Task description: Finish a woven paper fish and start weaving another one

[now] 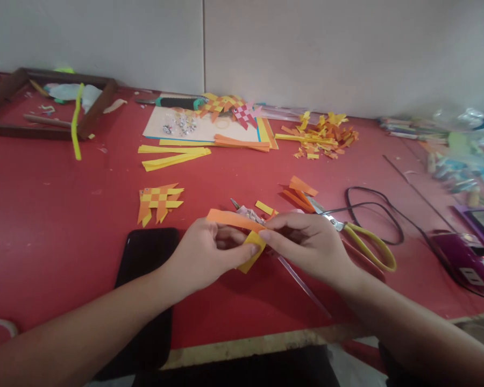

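Observation:
Between my two hands are an orange paper strip and a yellow paper strip, crossing near my fingertips. My left hand is closed, its thumb pressing on the yellow strip. My right hand pinches the strips where they meet, thumb and fingertips together. Behind my hands, partly covered, lies a patterned tool with a pointed metal tip; its kind is unclear. A clear glue stick pokes out below my right hand. Left of my hands rests a woven orange and yellow paper fish.
Yellow-handled scissors and a black cable lie to the right. A black phone is under my left forearm. Further back are yellow strips, a pile of paper scraps, a cutter and a wooden frame.

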Tool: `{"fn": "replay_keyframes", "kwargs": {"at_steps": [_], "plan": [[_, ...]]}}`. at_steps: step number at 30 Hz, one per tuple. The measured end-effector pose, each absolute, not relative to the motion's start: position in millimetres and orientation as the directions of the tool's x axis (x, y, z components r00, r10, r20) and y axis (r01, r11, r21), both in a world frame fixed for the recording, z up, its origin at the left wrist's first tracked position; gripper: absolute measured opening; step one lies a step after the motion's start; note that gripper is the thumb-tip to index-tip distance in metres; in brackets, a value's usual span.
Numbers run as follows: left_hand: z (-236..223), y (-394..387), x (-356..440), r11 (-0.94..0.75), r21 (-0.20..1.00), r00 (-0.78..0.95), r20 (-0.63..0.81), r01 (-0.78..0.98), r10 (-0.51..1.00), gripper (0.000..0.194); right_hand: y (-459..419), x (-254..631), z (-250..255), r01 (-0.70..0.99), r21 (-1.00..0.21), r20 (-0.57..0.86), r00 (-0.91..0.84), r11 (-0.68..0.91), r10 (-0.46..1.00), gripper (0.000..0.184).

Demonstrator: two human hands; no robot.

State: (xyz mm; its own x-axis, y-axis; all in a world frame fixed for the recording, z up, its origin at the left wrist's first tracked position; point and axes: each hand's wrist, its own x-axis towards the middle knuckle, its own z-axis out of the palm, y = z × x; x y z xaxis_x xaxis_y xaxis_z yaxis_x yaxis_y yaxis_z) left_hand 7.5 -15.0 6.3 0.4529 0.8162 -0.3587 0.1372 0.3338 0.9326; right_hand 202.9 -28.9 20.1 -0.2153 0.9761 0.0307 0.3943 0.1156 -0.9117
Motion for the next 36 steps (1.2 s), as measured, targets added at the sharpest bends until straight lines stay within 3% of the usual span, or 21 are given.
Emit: {"fn": "replay_keyframes", "kwargs": {"at_steps": [6,14,36], "plan": [[4.9,-14.9,7.1,0.36,0.932,0.497,-0.29,-0.049,0.818,0.028,-29.0,203.7,20.1,0.278,-0.96,-0.019,-0.12,0.015,0.993,0.022],[6.6,-14.1,5.3,0.356,0.934,0.594,-0.281,-0.011,0.754,0.02,-27.3,203.5,21.7,0.252,-0.968,-0.015,-0.119,0.015,0.993,0.023],[4.5,-13.0,4.0,0.418,0.908,0.569,-0.326,-0.034,0.755,0.02,-27.0,204.8,18.9,0.248,-0.969,-0.05,-0.157,-0.01,0.986,0.024]]}}
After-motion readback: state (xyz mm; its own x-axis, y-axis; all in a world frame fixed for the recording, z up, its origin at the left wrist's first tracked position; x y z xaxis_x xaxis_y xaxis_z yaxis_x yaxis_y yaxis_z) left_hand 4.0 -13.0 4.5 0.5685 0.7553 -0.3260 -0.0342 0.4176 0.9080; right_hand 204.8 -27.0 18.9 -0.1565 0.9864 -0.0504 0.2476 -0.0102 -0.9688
